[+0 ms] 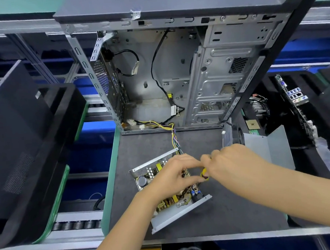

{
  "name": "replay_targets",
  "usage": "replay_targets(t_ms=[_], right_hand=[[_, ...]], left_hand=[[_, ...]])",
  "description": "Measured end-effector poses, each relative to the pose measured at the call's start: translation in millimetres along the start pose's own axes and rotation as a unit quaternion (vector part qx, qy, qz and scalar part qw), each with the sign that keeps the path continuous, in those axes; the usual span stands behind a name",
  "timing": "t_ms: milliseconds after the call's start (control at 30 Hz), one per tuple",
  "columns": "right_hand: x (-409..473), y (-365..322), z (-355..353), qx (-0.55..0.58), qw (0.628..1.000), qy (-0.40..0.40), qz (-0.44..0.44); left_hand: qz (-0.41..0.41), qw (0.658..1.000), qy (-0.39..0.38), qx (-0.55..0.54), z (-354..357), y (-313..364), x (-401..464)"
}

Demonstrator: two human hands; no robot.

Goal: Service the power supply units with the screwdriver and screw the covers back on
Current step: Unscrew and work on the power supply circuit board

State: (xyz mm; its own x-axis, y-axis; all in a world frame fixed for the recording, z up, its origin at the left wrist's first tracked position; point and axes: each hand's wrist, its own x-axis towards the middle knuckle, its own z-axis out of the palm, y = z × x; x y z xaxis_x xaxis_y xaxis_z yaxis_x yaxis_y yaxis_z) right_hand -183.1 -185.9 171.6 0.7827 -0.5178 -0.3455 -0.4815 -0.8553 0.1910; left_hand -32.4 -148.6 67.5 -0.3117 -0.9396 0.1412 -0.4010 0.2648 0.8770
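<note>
**Power supply open on the bench, cover not yet back on**

The power supply unit (163, 184) lies uncovered on the bench (232, 213), its circuit board exposed and its wires running into the open computer case (177, 76). The left hand (174, 176) rests over the board, fingers curled. The right hand (236, 159) has its grip wrapped round the yellow screwdriver (204, 174). A grey metal cover (266, 146) stands just beside, unfitted. Servicing looks mid-way; refitting and screwing remain.

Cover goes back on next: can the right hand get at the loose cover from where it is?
Probably yes: the cover lies just beyond the right hand with nothing between, but that hand grips the screwdriver.
</note>
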Motion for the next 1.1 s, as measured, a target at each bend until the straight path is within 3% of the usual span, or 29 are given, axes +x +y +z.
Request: replay_targets(t_ms=[67, 133, 200, 300, 367, 433, 533, 600, 633, 767, 833, 933, 1000, 1100], right_hand=[[-3.0, -3.5, 2.6, -0.069, 0.997, 0.013, 0.023], [-2.2, -3.8, 1.7, -0.024, 0.997, 0.061, 0.027], [-4.6, -6.1, -1.4, -0.026, 0.999, -0.011, 0.035], [-7.6, 3.1, 3.5, 0.015, 1.000, 0.006, -0.010], [-7.5, 2.4, 2.6, -0.019, 0.999, 0.003, -0.033], [-4.3, 1.4, 2.9, -0.025, 0.999, -0.015, -0.013], [-0.2, -7.0, -5.3, -0.055, 0.998, -0.016, 0.021], [-0.1, -8.7, -9.5, -0.048, 0.996, 0.061, 0.053], [-1.9, -10.2, -11.8, -0.040, 0.997, 0.024, 0.064], [-9.8, -2.8, 3.0, 0.024, 1.000, 0.005, -0.017], [-7.9, -4.8, 0.6, 0.015, 1.000, 0.011, -0.023], [-5.9, -9.6, 1.6, -0.021, 0.996, 0.091, -0.002], [0.2, -7.5, 6.6, 0.041, 0.991, 0.118, 0.053], [-2.9, -14.2, 8.0, -0.014, 0.995, 0.093, 0.022]], left_hand=[[-0.017, 0.999, 0.003, -0.027, 2.8, 2.9, -0.2], [-0.026, 0.999, -0.005, -0.047, 4.9, 2.5, -1.2], [-0.024, 0.999, -0.019, -0.045, 5.7, 1.5, -2.4], [-0.030, 0.997, -0.040, -0.067, 0.3, 0.9, -3.9], [-0.028, 0.996, -0.062, -0.050, -4.1, 0.1, -3.2], [-0.032, 0.996, -0.074, -0.047, -4.3, -1.2, -2.1], [-0.074, 0.993, -0.041, -0.087, 0.9, 5.1, -1.6], [-0.088, 0.992, -0.024, -0.090, 2.9, 5.8, -1.7], [-0.088, 0.992, -0.024, -0.087, 3.2, 4.3, -1.8], [-0.076, 0.991, -0.043, -0.105, -1.7, 2.2, -4.0], [-0.068, 0.992, -0.051, -0.093, 0.9, 2.2, -4.9], [-0.056, 0.995, -0.025, -0.085, 10.4, 0.6, -7.8], [-0.051, 0.996, -0.002, -0.079, 13.2, -1.4, -7.7], [-0.044, 0.995, 0.004, -0.086, 9.4, -2.0, -6.2]])
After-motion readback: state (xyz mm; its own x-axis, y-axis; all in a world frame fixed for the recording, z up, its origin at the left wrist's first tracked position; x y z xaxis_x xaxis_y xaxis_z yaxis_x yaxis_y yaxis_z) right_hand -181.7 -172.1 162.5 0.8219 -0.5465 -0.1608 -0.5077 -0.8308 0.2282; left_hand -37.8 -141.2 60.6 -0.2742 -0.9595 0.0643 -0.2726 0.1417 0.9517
